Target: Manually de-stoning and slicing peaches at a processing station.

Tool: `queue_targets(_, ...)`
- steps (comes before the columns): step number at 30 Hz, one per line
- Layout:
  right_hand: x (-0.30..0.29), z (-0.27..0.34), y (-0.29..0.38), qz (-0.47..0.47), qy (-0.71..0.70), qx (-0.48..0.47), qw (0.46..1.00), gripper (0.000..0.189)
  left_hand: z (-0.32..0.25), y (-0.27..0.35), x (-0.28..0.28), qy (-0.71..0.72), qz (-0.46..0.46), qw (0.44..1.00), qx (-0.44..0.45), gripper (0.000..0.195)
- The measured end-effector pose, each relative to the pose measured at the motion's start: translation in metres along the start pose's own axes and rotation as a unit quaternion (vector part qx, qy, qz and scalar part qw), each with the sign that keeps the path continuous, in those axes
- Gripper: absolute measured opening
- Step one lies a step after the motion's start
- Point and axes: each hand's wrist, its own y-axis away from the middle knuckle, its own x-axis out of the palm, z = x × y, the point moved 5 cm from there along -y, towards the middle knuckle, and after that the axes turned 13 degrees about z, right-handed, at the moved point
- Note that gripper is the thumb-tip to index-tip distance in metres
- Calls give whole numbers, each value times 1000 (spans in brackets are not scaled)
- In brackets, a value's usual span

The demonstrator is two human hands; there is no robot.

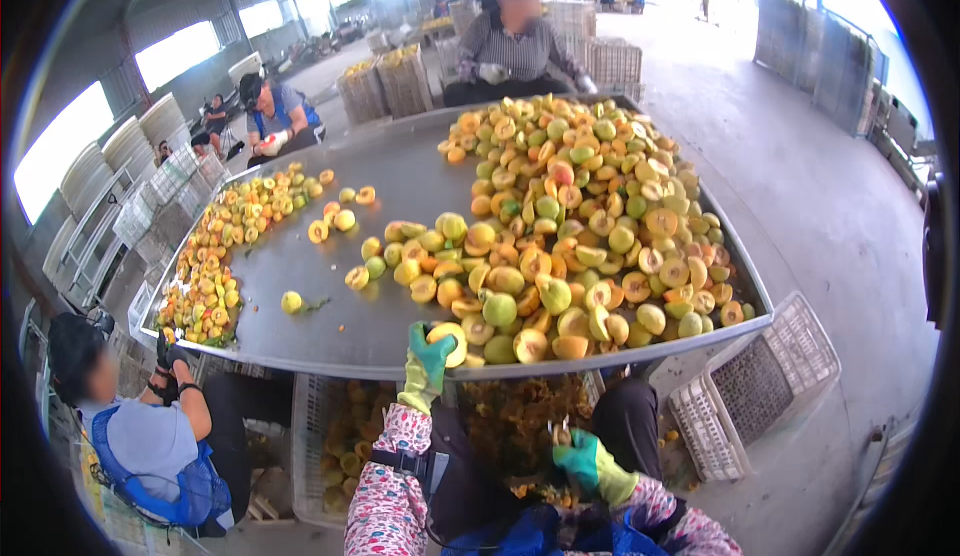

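Note:
My left hand (pixel 426 367), in a green and yellow glove, grips a yellow peach half (pixel 449 341) at the near edge of the metal table (pixel 300 342). The cut face with its hollow shows beside my fingers. Lower right, over my lap, my gloved right hand (pixel 589 460) is closed around a small metal tool (pixel 559 431); its shape is partly hidden. Just beyond my left hand spreads a large heap of halved and whole peaches (pixel 555 256). Beneath the table edge, between my knees, lies a mass of brownish-orange peach scraps (pixel 517 421).
A plastic crate of peaches (pixel 345 443) stands under the table at left. Another crate (pixel 750 391) tilts on the floor at right. A co-worker (pixel 142 428) sits left of me, others across the table (pixel 514 45) and far left (pixel 274 117). A smaller peach pile (pixel 217 256) lines the left rim.

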Motion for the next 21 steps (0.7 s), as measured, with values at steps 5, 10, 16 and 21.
queue_targets(5,16,118,13,-40,180,-140,973,21,-29,35,67,159,149,969,118,38)
queue_targets(10,17,122,6,-94,317,-185,925,22,-34,62,106,195,152,966,73,39)
queue_targets(16,10,100,24,-144,320,-198,915,19,-36,92,129,147,159,972,92,30)
queue_targets(21,10,86,25,-147,364,-118,912,28,-32,106,149,241,120,960,74,34)
